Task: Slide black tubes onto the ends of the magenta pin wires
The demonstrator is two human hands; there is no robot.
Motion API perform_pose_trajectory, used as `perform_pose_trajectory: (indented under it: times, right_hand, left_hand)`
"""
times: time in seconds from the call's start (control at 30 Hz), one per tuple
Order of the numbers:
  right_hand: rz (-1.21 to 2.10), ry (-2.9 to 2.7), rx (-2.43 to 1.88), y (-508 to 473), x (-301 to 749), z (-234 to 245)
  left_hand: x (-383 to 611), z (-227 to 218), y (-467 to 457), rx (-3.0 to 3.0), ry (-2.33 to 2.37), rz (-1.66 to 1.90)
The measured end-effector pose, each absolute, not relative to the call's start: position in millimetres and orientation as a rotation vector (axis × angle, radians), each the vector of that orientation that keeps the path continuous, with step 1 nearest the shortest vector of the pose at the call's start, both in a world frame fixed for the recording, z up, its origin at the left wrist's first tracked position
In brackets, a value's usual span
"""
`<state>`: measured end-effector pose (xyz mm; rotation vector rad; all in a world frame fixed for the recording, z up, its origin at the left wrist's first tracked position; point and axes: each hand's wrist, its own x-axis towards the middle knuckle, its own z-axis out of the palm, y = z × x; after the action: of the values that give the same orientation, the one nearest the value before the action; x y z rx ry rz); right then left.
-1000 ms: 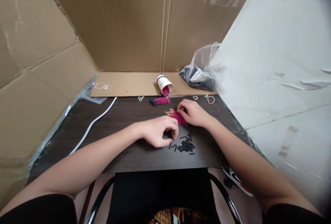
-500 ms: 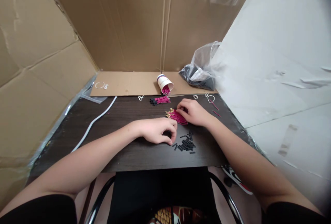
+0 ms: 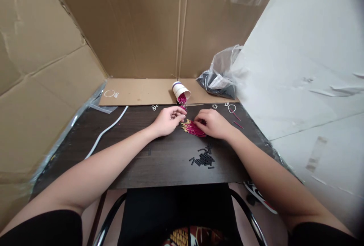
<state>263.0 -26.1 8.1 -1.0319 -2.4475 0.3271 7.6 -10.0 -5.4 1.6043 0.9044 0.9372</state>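
Observation:
Pink wires with gold-coloured tips [image 3: 196,130] lie in a fanned bunch on the dark table. My right hand [image 3: 212,123] is over their right side, with thumb and fingertips pinched on a pink wire. My left hand [image 3: 167,121] is just left of the gold tips, thumb and fingers closed together; whatever is between them is too small to make out. Behind its fingers, a second group of pink wires [image 3: 183,107] is mostly hidden. Short black sleeves [image 3: 205,159] lie in a loose pile nearer the front edge.
A tipped paper cup [image 3: 178,88] holds more pink wires on a cardboard strip [image 3: 136,90]. A clear bag of black pieces [image 3: 218,85] leans at the back right. Rubber bands [image 3: 232,108], two stray wires [image 3: 238,124] and a pale cord [image 3: 106,129] lie around.
My left hand has moved up and left from beside the black sleeves to the gold tips, now covering the black-ended wires behind. My right hand has hardly moved.

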Motion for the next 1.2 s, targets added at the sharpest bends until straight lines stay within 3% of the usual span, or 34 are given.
perform_pose_trajectory:
  times: [0.33,1.2]
  right_hand:
    - [0.243,-2.506,-1.050,-26.7,261.8,5.9]
    - [0.438,-2.271,-1.044,-33.1,254.4,9.9]
  left_hand:
    - [6.6,-9.8,-9.2,1.632,0.956,0.900]
    - [7.0,-14.3,-8.8,1.704,0.940,0.894]
